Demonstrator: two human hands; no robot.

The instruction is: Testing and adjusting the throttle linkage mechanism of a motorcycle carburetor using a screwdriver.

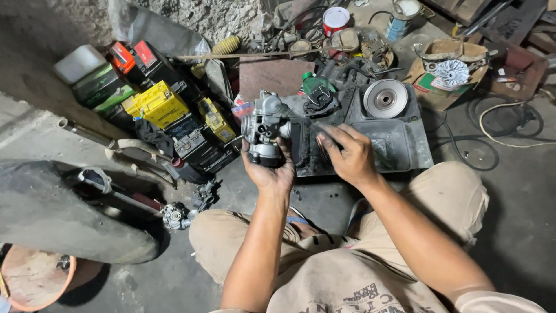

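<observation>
My left hand grips a silver metal carburetor from below, holding it up over the greasy floor. My right hand hovers just right of it above a dark metal tray, fingers pinched on what looks like a thin dark tool; it is blurred. On the tray's far side lie a round silver pulley disc and a black engine part.
Several old batteries, yellow, black and green, are piled at the left. A second carburetor lies by my left knee. A cardboard box with a fan-like metal part stands far right, with cables beside it. An orange basin is bottom left.
</observation>
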